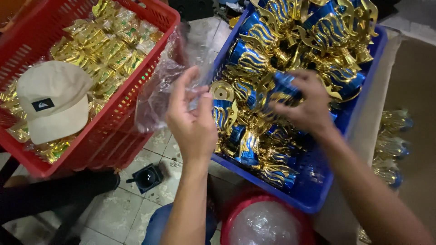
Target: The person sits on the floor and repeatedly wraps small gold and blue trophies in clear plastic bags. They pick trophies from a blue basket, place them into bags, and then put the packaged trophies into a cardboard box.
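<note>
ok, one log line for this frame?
left hand: holding clear plastic bag | right hand: gripping blue-gold trophy cup | over blue crate

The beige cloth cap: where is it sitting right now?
In the head view, the beige cloth cap lies at far left, on the gold wrapped pieces inside the red plastic basket, left of the left hand.

Red basket (116, 120) sits at left, filled with wrapped gold pieces (106, 47); a beige cap (54, 100) with a small dark patch lies on top of them near the basket's front corner. On the tiled floor (122, 211) below stands a small black square base (147, 178). A red tub (234, 215) holding clear plastic sits at bottom centre; more wrapped gold-and-blue pieces (393, 145) lie at right.
</note>
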